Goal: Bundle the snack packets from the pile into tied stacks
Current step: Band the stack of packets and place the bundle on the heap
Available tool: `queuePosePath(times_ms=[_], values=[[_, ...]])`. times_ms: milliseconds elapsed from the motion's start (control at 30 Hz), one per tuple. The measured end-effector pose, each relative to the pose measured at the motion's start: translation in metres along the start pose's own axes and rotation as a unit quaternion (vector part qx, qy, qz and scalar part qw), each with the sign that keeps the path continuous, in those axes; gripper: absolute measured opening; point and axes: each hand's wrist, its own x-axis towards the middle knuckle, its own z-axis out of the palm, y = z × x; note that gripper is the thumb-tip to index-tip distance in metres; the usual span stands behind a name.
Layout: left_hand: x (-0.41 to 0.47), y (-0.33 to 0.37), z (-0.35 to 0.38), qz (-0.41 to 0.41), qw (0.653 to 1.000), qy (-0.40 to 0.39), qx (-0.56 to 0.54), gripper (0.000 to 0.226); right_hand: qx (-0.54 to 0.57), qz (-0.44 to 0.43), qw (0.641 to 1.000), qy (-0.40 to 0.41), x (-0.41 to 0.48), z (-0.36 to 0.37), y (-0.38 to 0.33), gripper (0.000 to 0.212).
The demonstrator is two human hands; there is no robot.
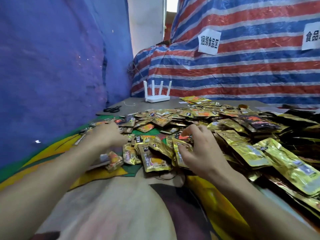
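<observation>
Two hands at the near edge of the pile (190, 116). Gold packets (155, 160) spread over the table (136, 105) and a coloured mat (52, 153), too many to count; longer gold ones lie to the right and dark ones at the far right. Right hand (199, 149): fingers curled over a few upright packets at the pile's front, thumb against them. Left hand (105, 134): blurred, reaching into the pile's left edge, grip can't be told. Hands apart, loose packets between them. One small clump (113, 161) of packets sits apart beside the left forearm. One white router (156, 98) with four antennas stands at the back of the table. One pair of scissors (112, 109) lies to its left, with one bit of white thread (129, 104) between them. Two paper signs (209, 42) hang on the striped tarp (242, 70) behind; the right one is cut off by the frame edge.
</observation>
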Motion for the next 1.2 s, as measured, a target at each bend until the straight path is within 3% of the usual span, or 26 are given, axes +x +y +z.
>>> queuePosePath(times_ms=[133,233,400,533,667,733,800,1000,1133,1200], values=[[0.020,-0.037,0.026,-0.087,0.991,-0.091,0.037,0.093,0.031,-0.012,0.999,-0.021,0.001,0.007,-0.005,0.024],[0.036,-0.046,0.034,-0.117,0.991,-0.069,-0.015,0.100,0.062,-0.009,0.997,-0.032,0.014,0.010,-0.014,0.024],[0.049,-0.039,0.040,-0.170,0.984,-0.048,-0.037,0.115,0.066,0.038,0.993,-0.092,0.065,0.024,-0.034,0.053],[0.061,-0.034,0.038,-0.183,0.983,-0.026,-0.009,0.119,0.017,0.056,0.979,-0.194,0.112,0.065,-0.054,0.071],[0.083,-0.050,0.046,-0.171,0.984,-0.050,-0.024,0.134,-0.057,0.079,0.944,-0.315,0.145,0.108,-0.061,0.071],[0.094,-0.059,0.049,-0.138,0.985,-0.080,-0.070,0.127,-0.074,0.089,0.930,-0.349,0.157,0.122,-0.057,0.065],[0.100,-0.066,0.047,-0.098,0.988,-0.092,-0.077,0.103,-0.078,0.102,0.918,-0.374,0.165,0.131,-0.051,0.060],[0.102,-0.065,0.032,0.001,0.999,-0.026,0.045,0.036,-0.095,0.082,0.924,-0.361,0.178,0.142,-0.042,0.030],[0.091,-0.054,0.032,0.064,0.992,-0.022,0.103,0.012,-0.123,0.065,0.925,-0.353,0.176,0.136,-0.043,0.048],[0.088,-0.053,0.033,0.061,0.993,-0.003,0.100,0.024,-0.113,0.057,0.925,-0.359,0.176,0.132,-0.042,0.046]])
